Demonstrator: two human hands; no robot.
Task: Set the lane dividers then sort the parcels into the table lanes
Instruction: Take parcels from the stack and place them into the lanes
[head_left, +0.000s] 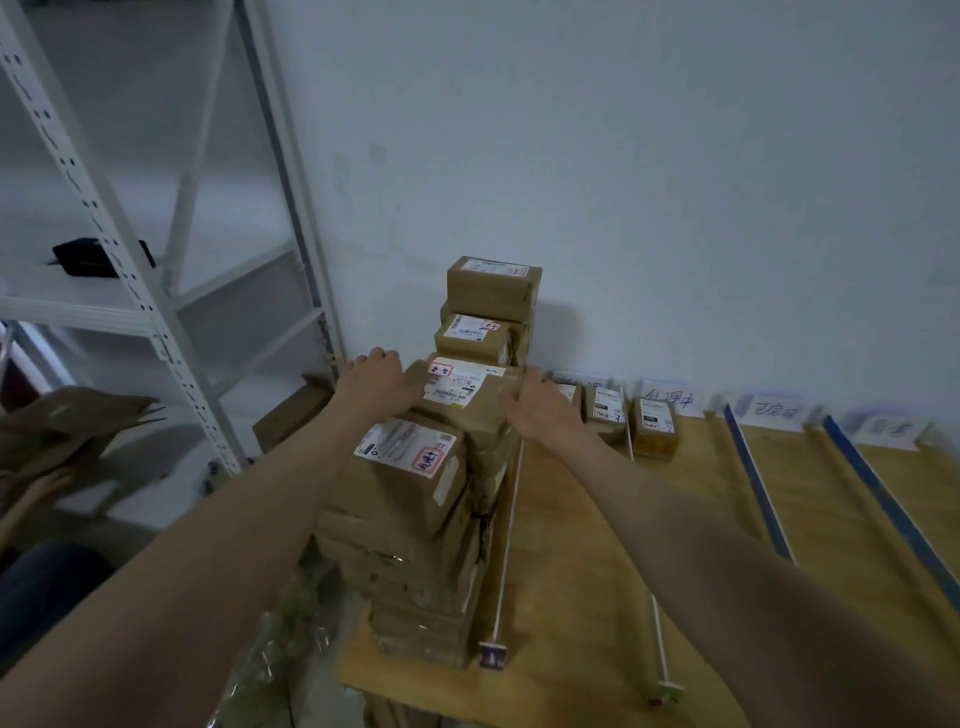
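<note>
Brown cardboard parcels stand stacked in the left lane of the wooden table (597, 545). My left hand (376, 382) and my right hand (537, 410) hold the two sides of a labelled parcel (462, 392) in the middle of the stack. A nearer parcel (405, 467) with a white label tops the front pile. Two smaller parcels (491, 288) sit higher at the back, against the wall. Thin white dividers (506, 545) and blue dividers (756, 493) run front to back across the table. Small parcels (653, 428) lie at the far end of the second and third lanes.
A white metal shelf rack (156, 291) stands to the left with a black object (83, 257) on it. Flattened cardboard (67, 421) lies at the far left. Handwritten paper lane labels (776, 408) lean against the wall behind the table.
</note>
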